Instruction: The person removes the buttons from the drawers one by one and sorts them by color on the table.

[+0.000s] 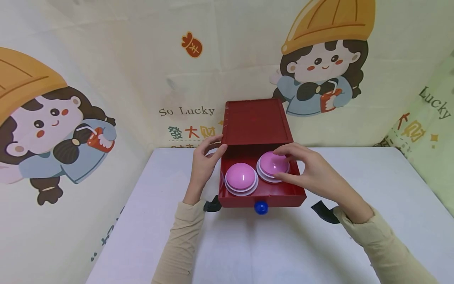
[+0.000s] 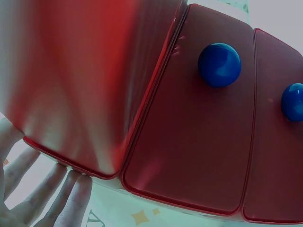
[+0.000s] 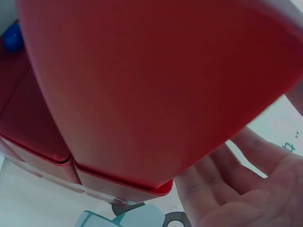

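Observation:
A red drawer (image 1: 237,202) with a blue knob (image 1: 261,207) stands pulled out of a red cabinet (image 1: 255,122). Inside it sit two glossy pink domes on white rims, a left dome (image 1: 240,176) and a right dome (image 1: 272,163). My right hand (image 1: 315,173) reaches over the drawer's right side, with thumb and index finger curved around the right dome. The left hand (image 1: 203,161) is at the left side where drawer and cabinet meet, fingers extended. In the left wrist view, its fingers (image 2: 73,201) lie along the cabinet's edge.
Lower drawer fronts with blue knobs, such as one knob (image 2: 219,65), show below the pulled-out drawer. A white tabletop (image 1: 142,232) lies under the cabinet. Behind it hangs a cartoon-printed cloth (image 1: 241,47). Black straps (image 1: 324,212) stick out near both cuffs.

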Motion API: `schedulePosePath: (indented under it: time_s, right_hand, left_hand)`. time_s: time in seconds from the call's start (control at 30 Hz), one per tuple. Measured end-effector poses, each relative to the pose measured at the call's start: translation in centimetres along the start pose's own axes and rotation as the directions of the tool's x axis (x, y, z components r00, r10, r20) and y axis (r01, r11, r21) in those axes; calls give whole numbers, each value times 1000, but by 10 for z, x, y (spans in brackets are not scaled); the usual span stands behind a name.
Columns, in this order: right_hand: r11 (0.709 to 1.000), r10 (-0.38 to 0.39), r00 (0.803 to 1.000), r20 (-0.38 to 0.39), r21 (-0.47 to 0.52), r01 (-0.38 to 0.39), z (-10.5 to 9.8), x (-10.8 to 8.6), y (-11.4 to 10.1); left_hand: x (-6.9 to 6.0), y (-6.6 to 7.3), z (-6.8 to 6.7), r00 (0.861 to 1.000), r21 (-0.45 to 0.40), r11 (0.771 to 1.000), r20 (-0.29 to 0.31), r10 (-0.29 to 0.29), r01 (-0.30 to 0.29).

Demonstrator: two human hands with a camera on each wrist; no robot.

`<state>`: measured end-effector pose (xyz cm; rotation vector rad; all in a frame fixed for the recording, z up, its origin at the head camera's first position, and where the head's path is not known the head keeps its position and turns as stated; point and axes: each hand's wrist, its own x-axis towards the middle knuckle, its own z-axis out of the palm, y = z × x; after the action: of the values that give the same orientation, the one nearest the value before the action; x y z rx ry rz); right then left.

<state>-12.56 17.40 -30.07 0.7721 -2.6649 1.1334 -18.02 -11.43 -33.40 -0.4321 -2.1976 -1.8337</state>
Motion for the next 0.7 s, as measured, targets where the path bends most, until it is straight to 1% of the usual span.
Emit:
schedulePosePath:
  time_s: [0.23,0.53,0.7]
  right_hand:
    - [1000,-5,1000,31,-20,5,2,8,2]
    - [998,35,996,82,-54,-30,5,15,3]
    - [996,42,994,102,-83,-33,6,19,2]
  left_hand:
    - [0,0,0,1000,-5,1000,-1,4,-4]
    - [0,1,0,1000,2,1000,0,-7,7]
    - [0,2,0,1000,2,1000,2,-3,3]
